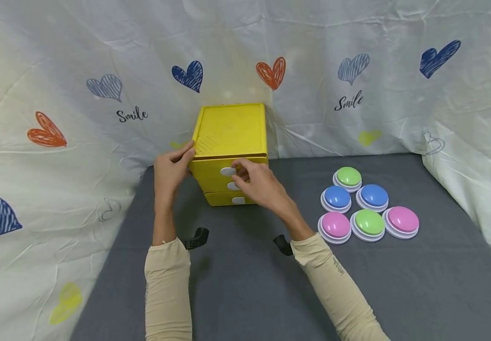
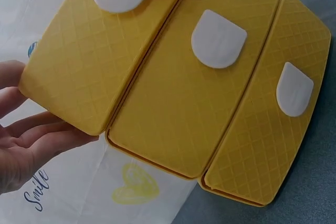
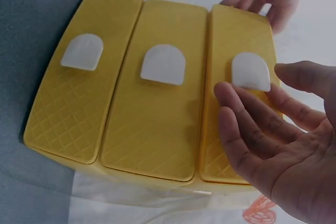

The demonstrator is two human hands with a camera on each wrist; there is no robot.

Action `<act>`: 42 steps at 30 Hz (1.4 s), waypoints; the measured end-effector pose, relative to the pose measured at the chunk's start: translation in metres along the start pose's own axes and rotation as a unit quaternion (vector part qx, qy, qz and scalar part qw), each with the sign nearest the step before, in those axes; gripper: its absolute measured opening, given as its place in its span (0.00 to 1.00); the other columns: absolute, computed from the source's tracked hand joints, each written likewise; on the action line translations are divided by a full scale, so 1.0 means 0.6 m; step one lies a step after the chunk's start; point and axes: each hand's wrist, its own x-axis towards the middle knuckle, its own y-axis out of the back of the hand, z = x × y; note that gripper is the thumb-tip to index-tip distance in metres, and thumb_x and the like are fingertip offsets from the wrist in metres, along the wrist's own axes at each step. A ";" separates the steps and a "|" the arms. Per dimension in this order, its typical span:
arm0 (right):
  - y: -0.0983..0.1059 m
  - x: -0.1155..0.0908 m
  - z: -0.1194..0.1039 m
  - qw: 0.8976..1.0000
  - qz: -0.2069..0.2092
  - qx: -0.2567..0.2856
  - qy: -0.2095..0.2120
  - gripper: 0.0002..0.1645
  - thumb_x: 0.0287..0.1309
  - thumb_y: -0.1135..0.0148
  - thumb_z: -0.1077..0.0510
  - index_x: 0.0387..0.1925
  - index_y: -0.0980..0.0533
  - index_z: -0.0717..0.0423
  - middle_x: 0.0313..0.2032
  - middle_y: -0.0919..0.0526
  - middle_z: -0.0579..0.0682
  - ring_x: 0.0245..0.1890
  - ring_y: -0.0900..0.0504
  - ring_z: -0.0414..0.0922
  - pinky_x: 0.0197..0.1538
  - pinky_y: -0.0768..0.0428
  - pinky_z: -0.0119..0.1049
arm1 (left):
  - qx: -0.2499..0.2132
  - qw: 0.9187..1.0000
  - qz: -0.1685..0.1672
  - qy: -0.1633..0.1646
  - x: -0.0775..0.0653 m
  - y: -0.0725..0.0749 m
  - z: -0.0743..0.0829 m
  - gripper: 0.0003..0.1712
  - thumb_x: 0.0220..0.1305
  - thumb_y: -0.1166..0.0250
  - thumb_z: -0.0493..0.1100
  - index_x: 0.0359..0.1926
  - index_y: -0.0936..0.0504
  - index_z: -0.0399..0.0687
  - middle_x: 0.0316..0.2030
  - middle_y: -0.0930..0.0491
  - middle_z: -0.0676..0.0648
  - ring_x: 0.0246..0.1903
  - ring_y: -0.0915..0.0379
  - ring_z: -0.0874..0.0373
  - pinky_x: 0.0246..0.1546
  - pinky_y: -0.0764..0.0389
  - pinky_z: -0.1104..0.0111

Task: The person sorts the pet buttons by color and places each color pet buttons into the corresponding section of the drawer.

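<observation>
A yellow box of three drawers [image 1: 232, 132] stands against the cloth backdrop, a white tab handle on each drawer front. My left hand [image 1: 171, 173] rests at its upper left front corner; in the left wrist view those fingers [image 2: 58, 135] lie fairly straight along the side. By the top drawer's handle [image 3: 251, 72] is my right hand [image 1: 260, 184], its fingers loosely bent. The right wrist view shows thumb and forefinger apart at the handle's edge, without a plain pinch. Below are the middle handle [image 2: 219, 39] and bottom handle [image 2: 295, 90].
Several round push buttons with white bases stand in a group on the grey table, right of the box: a green button [image 1: 349, 176], a blue button [image 1: 374, 195] and a pink button [image 1: 403, 219] among them. A white heart-printed cloth [image 1: 305, 28] hangs behind.
</observation>
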 end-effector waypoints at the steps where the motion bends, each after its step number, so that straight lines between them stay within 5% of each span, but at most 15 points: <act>1: 0.000 -0.002 -0.003 1.000 0.000 -0.002 -0.001 0.16 0.62 0.44 0.56 0.51 0.27 0.53 0.38 0.18 0.46 0.36 0.20 0.37 0.37 0.21 0.28 | -0.007 1.000 -0.003 0.001 -0.002 0.000 0.004 0.22 0.61 0.39 0.51 0.54 0.22 0.50 0.55 0.26 0.47 0.50 0.27 0.53 0.33 0.18 0.67; 4: 0.000 -0.010 -0.011 1.000 -0.004 -0.012 -0.003 0.15 0.62 0.44 0.55 0.49 0.27 0.52 0.37 0.18 0.45 0.36 0.20 0.36 0.34 0.22 0.27 | -0.010 1.000 -0.002 0.003 -0.008 0.001 0.014 0.22 0.61 0.39 0.50 0.55 0.22 0.48 0.55 0.26 0.46 0.46 0.25 0.55 0.30 0.17 0.68; 7: 0.000 -0.019 -0.020 1.000 -0.008 -0.023 -0.004 0.15 0.62 0.44 0.53 0.49 0.26 0.52 0.36 0.18 0.44 0.35 0.20 0.36 0.33 0.23 0.26 | 0.002 1.000 0.004 0.003 -0.007 0.003 0.013 0.21 0.61 0.39 0.50 0.54 0.22 0.49 0.54 0.24 0.46 0.31 0.25 0.60 0.23 0.21 0.74; 10: 0.000 -0.029 -0.028 0.999 -0.012 -0.037 -0.002 0.14 0.62 0.44 0.52 0.48 0.26 0.51 0.36 0.17 0.43 0.34 0.20 0.35 0.33 0.23 0.25 | 0.014 1.000 0.010 0.005 0.000 0.005 0.000 0.21 0.60 0.38 0.52 0.53 0.21 0.53 0.52 0.23 0.49 0.15 0.37 0.61 0.13 0.32 0.75; 15: 0.002 -0.044 -0.040 0.999 -0.020 -0.047 0.000 0.15 0.61 0.44 0.50 0.46 0.26 0.51 0.34 0.18 0.42 0.31 0.21 0.33 0.32 0.23 0.24 | 0.027 1.000 0.012 0.010 0.015 0.007 -0.025 0.21 0.57 0.38 0.57 0.52 0.20 0.59 0.50 0.22 0.58 0.16 0.41 0.65 0.13 0.40 0.72; 18: 0.004 -0.053 -0.048 0.998 -0.028 -0.052 0.001 0.15 0.61 0.44 0.49 0.46 0.26 0.52 0.34 0.18 0.41 0.31 0.22 0.32 0.34 0.23 0.25 | 0.026 0.999 0.014 0.014 0.018 0.008 -0.033 0.21 0.56 0.37 0.59 0.50 0.20 0.63 0.38 0.17 0.56 0.12 0.46 0.61 0.10 0.44 0.69; 26: 0.005 -0.073 -0.068 0.996 -0.041 -0.077 -0.004 0.16 0.60 0.43 0.48 0.45 0.27 0.52 0.35 0.20 0.43 0.30 0.23 0.33 0.34 0.22 0.25 | 0.022 1.000 0.008 0.013 0.020 0.009 -0.033 0.22 0.56 0.37 0.59 0.51 0.20 0.62 0.30 0.18 0.57 0.11 0.49 0.60 0.11 0.42 0.71; 30: 0.004 -0.082 -0.075 0.995 -0.044 -0.090 -0.006 0.16 0.60 0.43 0.46 0.44 0.27 0.51 0.33 0.21 0.41 0.26 0.25 0.33 0.30 0.25 0.24 | 0.008 1.000 0.000 0.001 0.013 0.010 -0.021 0.22 0.57 0.37 0.56 0.52 0.21 0.58 0.08 0.37 0.49 0.07 0.53 0.58 0.08 0.46 0.67; 42: 0.003 -0.114 -0.099 0.992 -0.061 -0.112 -0.009 0.15 0.59 0.42 0.45 0.41 0.27 0.50 0.30 0.23 0.38 0.25 0.27 0.33 0.26 0.27 0.24 | -0.006 1.000 -0.009 -0.019 -0.005 0.009 0.002 0.23 0.60 0.38 0.51 0.54 0.22 0.48 0.16 0.26 0.48 0.05 0.52 0.58 0.08 0.43 0.68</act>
